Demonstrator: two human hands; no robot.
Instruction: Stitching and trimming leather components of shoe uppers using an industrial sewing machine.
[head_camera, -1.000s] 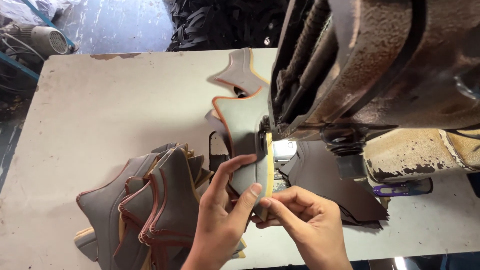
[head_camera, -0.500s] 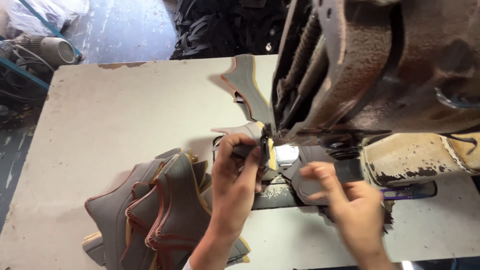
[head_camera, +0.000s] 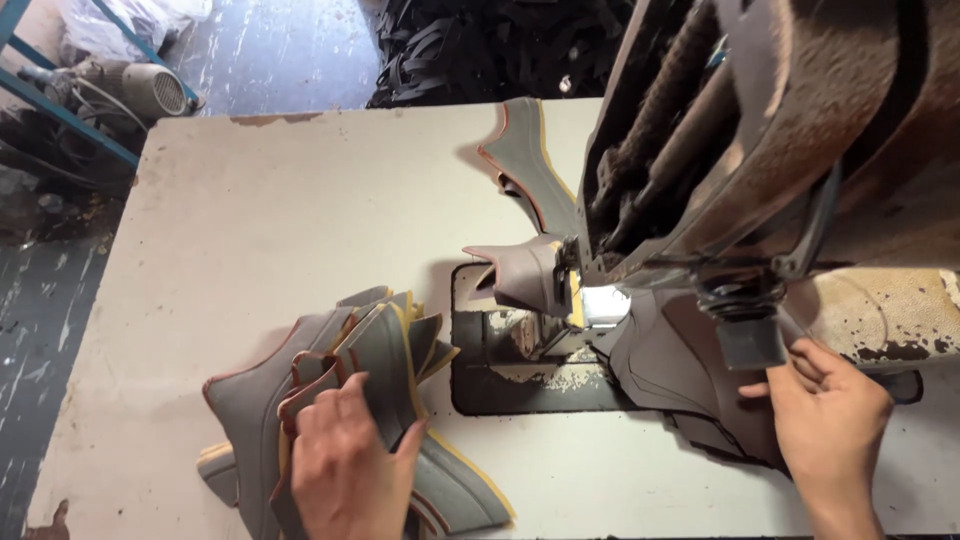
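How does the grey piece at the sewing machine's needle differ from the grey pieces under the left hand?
The piece at the needle is single, curled up off the table, and no hand touches it. The stack of pieces is many, lying flat and fanned out, with the left hand pressing on top. The right hand is at neither; it rests by the dark pieces right of the needle. Both are grey with coloured edging.

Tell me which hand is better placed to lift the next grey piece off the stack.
Left. The left hand already rests on the stack of grey cut pieces; the right hand is beside the sewing machine.
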